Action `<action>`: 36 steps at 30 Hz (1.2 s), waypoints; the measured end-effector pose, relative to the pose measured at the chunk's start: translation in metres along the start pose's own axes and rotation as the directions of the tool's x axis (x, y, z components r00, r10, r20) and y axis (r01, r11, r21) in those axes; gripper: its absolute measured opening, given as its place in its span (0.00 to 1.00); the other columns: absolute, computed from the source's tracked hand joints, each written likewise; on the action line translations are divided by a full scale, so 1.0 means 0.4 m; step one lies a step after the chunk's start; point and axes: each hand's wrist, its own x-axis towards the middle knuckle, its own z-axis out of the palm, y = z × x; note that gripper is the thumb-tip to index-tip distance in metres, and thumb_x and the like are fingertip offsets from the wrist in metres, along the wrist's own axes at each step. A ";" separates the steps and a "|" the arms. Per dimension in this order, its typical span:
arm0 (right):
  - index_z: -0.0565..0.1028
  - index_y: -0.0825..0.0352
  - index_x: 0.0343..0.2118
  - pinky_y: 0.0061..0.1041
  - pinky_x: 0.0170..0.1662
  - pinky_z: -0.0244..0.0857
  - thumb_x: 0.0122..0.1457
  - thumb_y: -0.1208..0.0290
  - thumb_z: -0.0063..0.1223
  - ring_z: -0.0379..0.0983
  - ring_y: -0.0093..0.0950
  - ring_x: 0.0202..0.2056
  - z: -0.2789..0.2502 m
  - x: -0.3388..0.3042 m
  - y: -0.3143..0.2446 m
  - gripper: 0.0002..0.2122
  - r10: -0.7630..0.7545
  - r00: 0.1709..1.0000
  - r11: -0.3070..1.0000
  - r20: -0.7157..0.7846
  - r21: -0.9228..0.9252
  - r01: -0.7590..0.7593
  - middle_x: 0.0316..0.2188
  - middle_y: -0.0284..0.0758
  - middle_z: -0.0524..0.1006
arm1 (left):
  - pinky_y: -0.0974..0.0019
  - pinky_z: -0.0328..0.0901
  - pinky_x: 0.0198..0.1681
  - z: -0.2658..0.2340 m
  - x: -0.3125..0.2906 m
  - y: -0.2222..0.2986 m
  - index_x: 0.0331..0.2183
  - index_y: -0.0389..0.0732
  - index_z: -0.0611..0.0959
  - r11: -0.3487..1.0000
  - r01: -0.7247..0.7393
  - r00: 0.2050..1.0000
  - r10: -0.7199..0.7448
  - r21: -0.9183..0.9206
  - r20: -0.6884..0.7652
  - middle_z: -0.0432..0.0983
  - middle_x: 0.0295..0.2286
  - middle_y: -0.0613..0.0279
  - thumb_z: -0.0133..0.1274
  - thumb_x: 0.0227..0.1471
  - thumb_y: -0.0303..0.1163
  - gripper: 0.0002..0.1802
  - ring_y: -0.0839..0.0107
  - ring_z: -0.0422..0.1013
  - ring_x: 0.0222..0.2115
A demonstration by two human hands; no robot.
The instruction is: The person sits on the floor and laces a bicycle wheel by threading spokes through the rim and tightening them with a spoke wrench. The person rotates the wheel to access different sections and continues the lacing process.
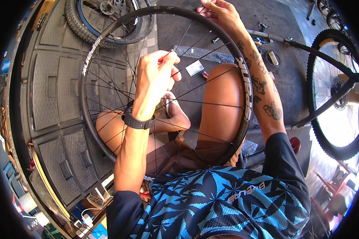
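Head view showed our left hand pinching a small red thing over the wheel above our legs. We couldn't tell if our right hand, past the wheel, held anything.

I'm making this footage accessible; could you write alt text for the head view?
A seated person has a black spoked bicycle wheel over their bent legs. The left hand, over the wheel, seems to pinch something small and red; the right hand is beyond the wheel's upper right. Dark drawers stand at left.
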 end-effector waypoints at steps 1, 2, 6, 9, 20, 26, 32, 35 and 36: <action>0.77 0.63 0.35 0.17 0.32 0.71 0.70 0.61 0.59 0.77 0.17 0.28 0.000 0.000 0.000 0.10 0.004 1.000 1.000 0.003 -0.009 -0.004 0.30 0.30 0.82 | 0.76 0.55 0.14 0.000 0.000 0.000 0.36 0.32 0.84 1.000 0.002 1.000 -0.002 -0.002 0.000 0.77 0.19 0.58 0.56 0.66 0.37 0.16 0.81 0.64 0.12; 0.77 0.63 0.35 0.17 0.32 0.71 0.70 0.61 0.59 0.77 0.17 0.28 0.001 0.000 -0.001 0.10 0.008 1.000 1.000 0.008 -0.018 -0.008 0.30 0.30 0.82 | 0.76 0.55 0.14 0.000 -0.001 0.000 0.36 0.32 0.84 1.000 0.003 1.000 -0.003 -0.003 -0.001 0.77 0.19 0.58 0.56 0.66 0.37 0.16 0.81 0.64 0.12; 0.77 0.63 0.35 0.17 0.32 0.71 0.69 0.61 0.60 0.77 0.17 0.28 0.003 0.003 -0.001 0.11 0.004 1.000 1.000 0.016 -0.021 -0.004 0.30 0.29 0.82 | 0.76 0.55 0.14 -0.003 -0.002 -0.002 0.37 0.32 0.84 1.000 0.010 1.000 -0.010 -0.007 0.006 0.77 0.20 0.58 0.57 0.66 0.37 0.16 0.81 0.65 0.12; 0.77 0.62 0.34 0.17 0.31 0.71 0.69 0.61 0.60 0.76 0.17 0.28 0.002 0.004 -0.001 0.10 0.013 1.000 0.999 0.009 -0.049 -0.012 0.29 0.29 0.82 | 0.76 0.56 0.14 -0.006 0.000 -0.005 0.37 0.32 0.84 1.000 0.000 1.000 0.001 -0.012 0.025 0.78 0.20 0.58 0.57 0.66 0.39 0.16 0.81 0.65 0.12; 0.75 0.61 0.30 0.17 0.30 0.70 0.68 0.68 0.61 0.76 0.18 0.26 -0.002 0.048 0.006 0.09 0.036 0.991 0.999 0.131 0.020 -0.039 0.27 0.31 0.81 | 0.72 0.68 0.22 -0.011 0.013 0.001 0.42 0.35 0.86 0.951 -0.121 0.976 0.167 0.286 -0.141 0.84 0.30 0.58 0.55 0.67 0.43 0.19 0.74 0.77 0.21; 0.76 0.63 0.30 0.18 0.29 0.69 0.67 0.71 0.62 0.76 0.19 0.24 0.000 0.057 0.055 0.09 0.017 0.988 0.956 0.151 0.287 -0.061 0.26 0.34 0.82 | 0.61 0.73 0.34 -0.008 0.129 0.023 0.35 0.33 0.86 0.722 -0.485 0.793 0.601 0.493 -0.101 0.83 0.30 0.53 0.51 0.68 0.41 0.21 0.64 0.80 0.28; 0.76 0.63 0.31 0.17 0.28 0.68 0.67 0.69 0.62 0.75 0.18 0.24 0.009 0.036 0.054 0.08 0.009 0.995 0.970 0.101 0.240 -0.033 0.26 0.32 0.82 | 0.73 0.72 0.24 0.061 0.178 0.055 0.41 0.31 0.83 0.993 -0.116 0.993 0.114 0.031 0.039 0.82 0.32 0.58 0.50 0.70 0.41 0.20 0.75 0.77 0.24; 0.77 0.63 0.31 0.17 0.28 0.68 0.67 0.68 0.62 0.75 0.17 0.24 0.004 0.023 0.042 0.08 0.015 0.997 0.970 0.078 0.242 -0.034 0.26 0.31 0.82 | 0.79 0.56 0.16 0.089 0.160 0.054 0.41 0.34 0.83 0.981 -0.195 0.980 0.196 0.025 -0.044 0.81 0.31 0.61 0.51 0.70 0.41 0.18 0.83 0.68 0.19; 0.77 0.63 0.31 0.17 0.28 0.68 0.67 0.68 0.62 0.74 0.17 0.24 0.001 0.023 0.035 0.08 -0.003 0.997 0.966 0.080 0.256 -0.018 0.26 0.31 0.82 | 0.79 0.54 0.16 0.091 0.158 0.053 0.41 0.34 0.84 0.982 -0.184 0.982 0.181 -0.052 -0.051 0.80 0.30 0.61 0.52 0.70 0.41 0.18 0.84 0.66 0.19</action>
